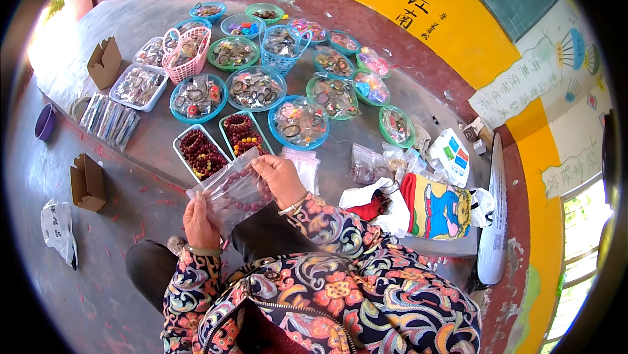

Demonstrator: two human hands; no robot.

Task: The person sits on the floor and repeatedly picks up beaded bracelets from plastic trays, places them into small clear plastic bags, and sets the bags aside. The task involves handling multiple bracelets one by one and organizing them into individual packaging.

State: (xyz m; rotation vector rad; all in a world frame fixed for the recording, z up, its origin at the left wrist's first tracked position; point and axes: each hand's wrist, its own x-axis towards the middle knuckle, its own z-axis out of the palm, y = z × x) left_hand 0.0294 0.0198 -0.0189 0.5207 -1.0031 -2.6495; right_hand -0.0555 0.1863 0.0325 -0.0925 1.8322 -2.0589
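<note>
Across the grey platform a great spread is laid out — blue bowls among it — and, closer in, a white tray and a pale green tray are set, slanting away leftward. Just short of them a clear bag is held up above the lap, stretched slantwise: its left side is pinched by the left hand's fingers, its far corner by the right hand's (the nearer to the green tray). Inside, dark red beads are glimpsed.
</note>
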